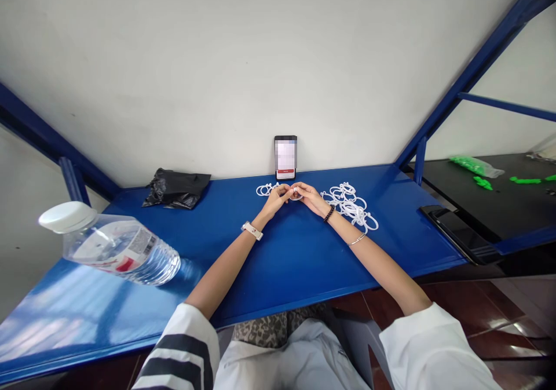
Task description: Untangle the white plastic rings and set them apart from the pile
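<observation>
Both hands meet above the far middle of the blue table, closed on one small white plastic ring [296, 197]. My left hand [277, 197] pinches its left side between thumb and fingers. My right hand [309, 196] grips the other side, its fingers curled around the ring's top. Just behind my left hand lies a small group of white rings [263, 190], partly hidden by the fingers. Beside my right wrist spreads a larger loose pile of white rings [347, 201], each with a small knob or loop.
A phone [285, 158] leans upright against the wall behind my hands. A black plastic bag [176, 188] lies back left, and a large water bottle [117, 248] stands at the left. A dark phone [454, 233] rests at the right edge. Green pieces [475, 166] lie on a black table.
</observation>
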Demonstrator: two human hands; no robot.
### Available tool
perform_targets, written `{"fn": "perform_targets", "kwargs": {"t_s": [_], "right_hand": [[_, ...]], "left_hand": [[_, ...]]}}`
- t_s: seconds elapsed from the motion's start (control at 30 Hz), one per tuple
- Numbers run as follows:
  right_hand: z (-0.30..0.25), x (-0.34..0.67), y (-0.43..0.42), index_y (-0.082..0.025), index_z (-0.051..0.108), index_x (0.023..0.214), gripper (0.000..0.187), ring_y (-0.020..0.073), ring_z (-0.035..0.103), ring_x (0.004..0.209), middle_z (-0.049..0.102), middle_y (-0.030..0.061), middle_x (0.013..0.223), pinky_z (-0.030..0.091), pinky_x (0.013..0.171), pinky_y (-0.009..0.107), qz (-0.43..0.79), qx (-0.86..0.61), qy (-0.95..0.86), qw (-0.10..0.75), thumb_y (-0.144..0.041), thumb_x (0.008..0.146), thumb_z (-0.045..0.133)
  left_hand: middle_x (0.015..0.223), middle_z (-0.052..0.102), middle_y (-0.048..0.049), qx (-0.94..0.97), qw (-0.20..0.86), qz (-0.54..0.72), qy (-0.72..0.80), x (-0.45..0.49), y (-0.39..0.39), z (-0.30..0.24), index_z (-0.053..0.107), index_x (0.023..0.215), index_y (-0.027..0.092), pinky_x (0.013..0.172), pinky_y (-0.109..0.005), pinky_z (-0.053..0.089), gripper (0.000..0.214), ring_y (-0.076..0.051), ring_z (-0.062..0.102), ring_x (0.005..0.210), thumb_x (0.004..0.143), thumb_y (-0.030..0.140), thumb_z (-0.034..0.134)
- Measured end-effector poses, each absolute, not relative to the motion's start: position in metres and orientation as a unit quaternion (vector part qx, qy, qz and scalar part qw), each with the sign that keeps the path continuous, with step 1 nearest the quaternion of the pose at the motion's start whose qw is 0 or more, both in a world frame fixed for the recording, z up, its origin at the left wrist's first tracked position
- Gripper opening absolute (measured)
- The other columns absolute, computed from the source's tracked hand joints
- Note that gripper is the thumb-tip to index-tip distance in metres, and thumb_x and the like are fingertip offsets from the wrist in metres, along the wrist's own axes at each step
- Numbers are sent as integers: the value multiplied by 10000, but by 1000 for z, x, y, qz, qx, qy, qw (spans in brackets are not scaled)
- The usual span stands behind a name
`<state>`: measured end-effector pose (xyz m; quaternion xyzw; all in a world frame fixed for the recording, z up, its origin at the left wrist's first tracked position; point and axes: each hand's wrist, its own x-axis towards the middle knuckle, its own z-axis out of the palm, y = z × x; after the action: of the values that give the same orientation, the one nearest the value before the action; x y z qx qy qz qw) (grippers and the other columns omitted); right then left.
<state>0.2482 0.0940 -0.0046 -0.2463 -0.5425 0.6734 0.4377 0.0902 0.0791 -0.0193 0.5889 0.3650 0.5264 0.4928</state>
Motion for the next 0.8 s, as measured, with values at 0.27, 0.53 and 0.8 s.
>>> {"fn": "perform_targets", "kwargs": {"t_s": [0.27, 0.53, 0.8], "right_hand": [[-9, 246, 98, -192, 672, 839, 328, 128, 555, 705, 606, -12, 717, 456, 705, 276, 684, -263, -499, 463, -424, 648, 801], [-10, 245, 99, -211, 664, 821, 332, 150, 613, 812, 655, -6, 799, 481, 765, 276, 693, -279, -448, 491, -391, 602, 836], [-11, 245, 100, -221, 661, 828, 328, 144, 619, 819, 672, -10, 807, 473, 766, 270, 704, -284, -419, 499, -352, 590, 843]], "left_hand": [[760, 586, -17, 584, 464, 539, 391, 93, 79, -19, 551, 813, 163, 558, -232, 407, 389, -103, 525, 646, 755, 532, 661], [882, 595, -18, 601, 434, 527, 415, 95, 76, -18, 508, 978, 177, 626, -231, 419, 482, -135, 581, 813, 682, 470, 750], [805, 580, 14, 588, 451, 532, 409, 95, 78, -21, 493, 1035, 184, 613, -232, 434, 539, -113, 578, 717, 656, 439, 780]]}}
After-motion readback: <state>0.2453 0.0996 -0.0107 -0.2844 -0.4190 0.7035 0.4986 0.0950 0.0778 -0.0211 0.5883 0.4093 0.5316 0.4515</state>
